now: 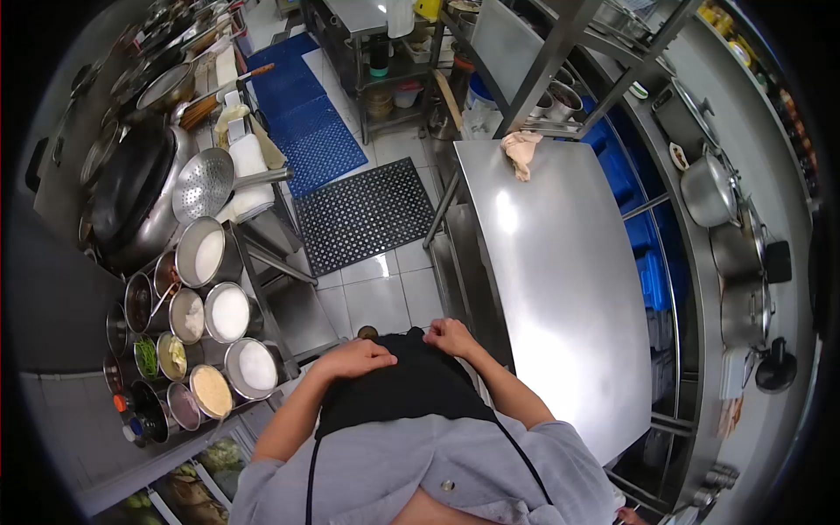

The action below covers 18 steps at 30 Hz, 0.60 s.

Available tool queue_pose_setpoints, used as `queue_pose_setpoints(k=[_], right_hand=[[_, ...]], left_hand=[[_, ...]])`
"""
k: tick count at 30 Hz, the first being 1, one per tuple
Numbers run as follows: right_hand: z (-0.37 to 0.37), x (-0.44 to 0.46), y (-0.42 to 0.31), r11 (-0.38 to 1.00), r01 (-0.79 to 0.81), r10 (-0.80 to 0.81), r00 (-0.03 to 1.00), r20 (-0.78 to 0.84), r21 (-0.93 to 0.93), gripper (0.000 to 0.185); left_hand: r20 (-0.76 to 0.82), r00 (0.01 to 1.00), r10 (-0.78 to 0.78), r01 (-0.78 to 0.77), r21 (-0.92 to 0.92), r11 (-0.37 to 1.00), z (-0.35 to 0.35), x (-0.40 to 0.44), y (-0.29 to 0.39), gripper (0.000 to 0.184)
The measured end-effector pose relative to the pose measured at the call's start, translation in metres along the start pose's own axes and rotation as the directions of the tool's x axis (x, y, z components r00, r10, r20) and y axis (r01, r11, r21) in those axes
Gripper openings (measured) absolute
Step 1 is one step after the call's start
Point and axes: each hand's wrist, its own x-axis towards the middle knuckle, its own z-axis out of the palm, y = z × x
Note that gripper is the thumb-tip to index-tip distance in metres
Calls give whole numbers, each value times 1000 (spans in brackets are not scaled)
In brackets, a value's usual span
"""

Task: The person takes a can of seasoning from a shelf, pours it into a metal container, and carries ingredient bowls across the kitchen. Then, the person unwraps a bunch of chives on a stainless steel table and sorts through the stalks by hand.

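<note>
The left hand and right hand are at the black apron over the wearer's front, fingers curled; whether they grip cloth cannot be told. The left forearm, swung outward, could knock the nearby steel container, spilling its white contents.

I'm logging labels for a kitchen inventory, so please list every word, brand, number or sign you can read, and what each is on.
None can be read.
Yellow-topped containers at the far upper right: too small and blurred to read any label.
Orange-capped bottle and blue-capped bottle at the lower left: no legible marking.
Black cloth apron: no lettering visible.
</note>
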Motion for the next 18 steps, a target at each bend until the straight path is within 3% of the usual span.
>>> queue_pose_setpoints(k=[1,4,7,8,9,11,12,13,14,16,18], right_hand=[[-12,5,-14,1000,-6,6,1000,21,16,32],[-30,27,-29,951,-28,-1,996,94,307,27],[-41,50,-55,627,21,20,999,-43,779,23],[-50,59,-67,748,134,-11,982,-190,650,23],[-64,63,-88,810,329,-133,909,-394,485,26],[-86,78,-114,880,433,-312,837,-450,194,31],[-100,80,-137,845,523,-425,781,-458,107,33],[-109,84,-157,796,604,-530,715,-455,22,35],[-111,96,-167,758,652,-590,668,-454,-24,39],[-110,126,-177,693,706,-692,593,-410,-147,52],[-119,161,-185,619,738,-772,509,-382,-269,68]], left_hand=[[17,1000,-19,18,72,997,-10,2,18,40],[31,999,-20,13,230,973,-40,7,62,37],[-10,961,276,-273,-196,942,-57,37,47,38],[15,984,178,-147,-496,856,-56,56,37,36],[-38,993,110,-110,-598,794,-54,71,32,38],[-130,991,-16,-89,-761,642,-61,105,33,44],[-133,986,-100,-70,-879,472,-61,121,37,55],[-141,989,-52,-114,-927,356,-73,122,61,64],[-213,973,92,-229,-945,232,-80,139,54,66],[-323,923,211,-343,-937,67,-96,163,40,71],[-393,898,198,-405,-914,22,-126,186,33,74]])
